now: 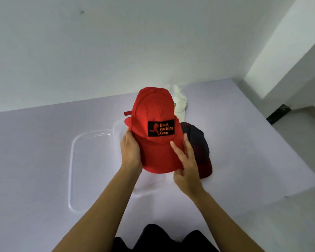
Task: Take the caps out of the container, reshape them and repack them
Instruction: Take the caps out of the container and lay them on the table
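Seen from the head-worn camera, the red cap (154,113) is held in the air directly above the clear container (144,188). Its crown points away from the person, its brim points toward them, and its black patch (161,128) faces up. I take this as the reshaping step: the cap is kept off the desk (35,142) so both sides of the brim can be worked at once. The left hand (131,151) grips the brim's left edge near the crown, with the back of the hand showing, the thumb up along the side and the fingers curled out of sight beneath. The right hand (187,170) pinches the brim's right side, two fingers lying fairly straight across the fabric while the thumb comes up under the near edge. Both forearms reach forward and converge on the cap, wrists roughly level. To the left of the container its clear lid (87,170) lies flat on the desk, which leaves the mouth open for repacking. Behind the container sits a white cap (178,100). To the right of the container a dark cap (198,146) with red patterning lies on the desk, partly hidden by the right hand. Both look parked outside the container, though I cannot tell whether they are already reshaped. The red cap hides most of the container's inside.
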Demonstrator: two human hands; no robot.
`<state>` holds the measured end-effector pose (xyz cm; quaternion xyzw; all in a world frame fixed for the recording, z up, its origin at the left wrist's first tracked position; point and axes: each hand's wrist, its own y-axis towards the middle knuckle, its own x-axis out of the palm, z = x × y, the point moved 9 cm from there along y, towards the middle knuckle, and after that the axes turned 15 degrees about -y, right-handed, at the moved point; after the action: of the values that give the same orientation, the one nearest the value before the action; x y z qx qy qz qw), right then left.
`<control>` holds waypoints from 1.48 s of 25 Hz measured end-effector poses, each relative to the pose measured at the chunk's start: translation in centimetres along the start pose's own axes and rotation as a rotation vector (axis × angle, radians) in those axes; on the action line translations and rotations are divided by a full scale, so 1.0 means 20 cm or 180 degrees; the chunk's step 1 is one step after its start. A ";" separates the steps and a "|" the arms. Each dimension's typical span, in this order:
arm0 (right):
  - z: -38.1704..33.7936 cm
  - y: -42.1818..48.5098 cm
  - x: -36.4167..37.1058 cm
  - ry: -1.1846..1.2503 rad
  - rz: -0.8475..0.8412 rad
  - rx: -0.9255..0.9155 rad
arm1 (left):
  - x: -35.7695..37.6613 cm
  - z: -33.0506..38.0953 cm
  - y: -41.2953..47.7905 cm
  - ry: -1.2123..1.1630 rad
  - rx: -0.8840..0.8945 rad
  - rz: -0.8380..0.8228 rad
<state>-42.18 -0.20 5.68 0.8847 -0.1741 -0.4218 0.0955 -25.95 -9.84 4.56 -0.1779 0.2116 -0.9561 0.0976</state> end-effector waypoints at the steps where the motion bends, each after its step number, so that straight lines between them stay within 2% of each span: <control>1: 0.06 -0.03 -0.05 0.0478 0.0040 0.0399 | 0.05 -0.02 -0.01 0.0066 -0.0025 -0.0113; 3: 0.18 -0.11 -0.12 0.1380 0.0021 0.1133 | 0.17 -0.06 -0.06 0.0267 -0.0012 -0.0331; 8: 0.51 -0.21 -0.32 0.2900 0.0430 0.2189 | 0.56 -0.25 -0.21 0.0611 0.0105 -0.1020; 10: 0.68 -0.24 -0.41 0.3369 0.0514 0.2358 | 0.72 -0.37 -0.26 0.0741 0.0053 -0.1171; 12: 0.87 -0.25 -0.51 0.3498 0.0539 0.2474 | 0.86 -0.53 -0.29 0.0772 -0.0125 -0.1209; 16: 1.34 -0.28 -0.65 0.2917 0.0192 0.2968 | 1.08 -0.95 -0.35 0.1029 -0.0614 -0.1287; 20: 1.72 -0.29 -0.69 0.2488 -0.0216 0.3212 | 1.17 -1.27 -0.35 0.1329 -0.1013 -0.1077; 23: 1.82 -0.21 -0.68 0.2169 -0.0600 0.3133 | 1.22 -1.35 -0.32 0.1413 -0.1133 -0.0897; 27: 1.91 -0.01 -0.61 0.1741 -0.0854 0.2973 | 1.31 -1.30 -0.26 0.1637 -0.1037 -0.0795; 33: 1.98 0.25 -0.44 0.0342 -0.1263 0.2206 | 1.31 -1.32 -0.17 0.2144 -0.1305 -0.1010; 37: 2.00 0.24 -0.39 -0.0041 -0.1289 0.2038 | 1.31 -1.28 -0.20 0.2260 -0.1048 -0.1114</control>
<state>-79.00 -2.49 -12.33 0.8836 -0.1193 -0.3619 -0.2723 -60.09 -3.70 -7.50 0.1159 0.3484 -0.9136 -0.1747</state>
